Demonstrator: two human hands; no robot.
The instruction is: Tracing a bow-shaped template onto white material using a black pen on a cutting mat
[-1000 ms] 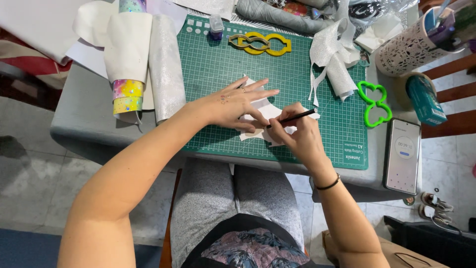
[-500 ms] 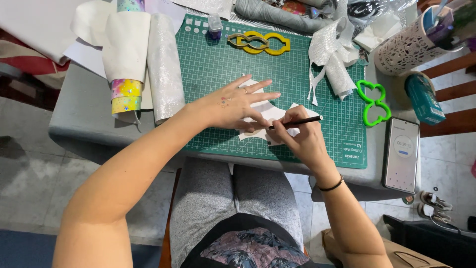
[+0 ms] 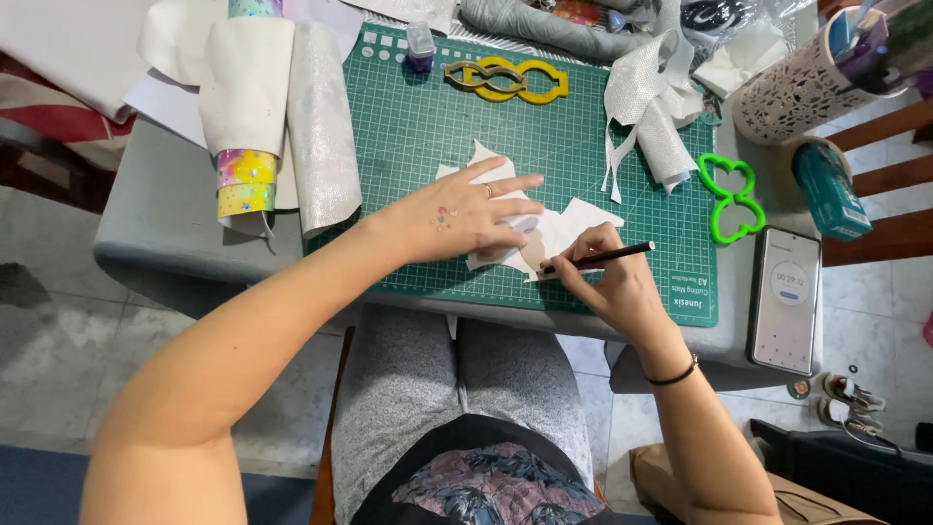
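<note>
White fabric scraps (image 3: pixel 573 222) lay on the green cutting mat (image 3: pixel 418 136), pinned flat under your left hand (image 3: pixel 465 216), whose fingers were spread apart and pressed down on the material rather than closed around anything. Beneath those fingertips sat a small tan template (image 3: pixel 533 251), touching the white piece and partly hidden by your hand. Your right hand (image 3: pixel 607 277), just beside the left and nearer to your body, was pinched shut on a black pencil (image 3: pixel 607 257), with the tip resting at the edge of the tan template and the shaft pointing away to your right. A dark band circled that wrist. Beyond your left hand, toward the far edge of the mat, a yellow bow-shaped stencil (image 3: pixel 507 80) lay flat, and a small bottle with a purple base (image 3: pixel 420 45) stood near it. To the right of your right hand a green bow-shaped stencil (image 3: pixel 731 197) rested across the mat's edge, with strips of silver glitter fabric (image 3: pixel 649 109) heaped just past it. Farther right, a phone (image 3: pixel 785 297) lay screen up on the grey table (image 3: pixel 155 233), near a teal box (image 3: pixel 832 191) and a white perforated cup (image 3: pixel 792 89). Well to the left of your left hand, rolls of white and glittery sheet (image 3: pixel 282 107) lay together, one wrapped with a rainbow band.
</note>
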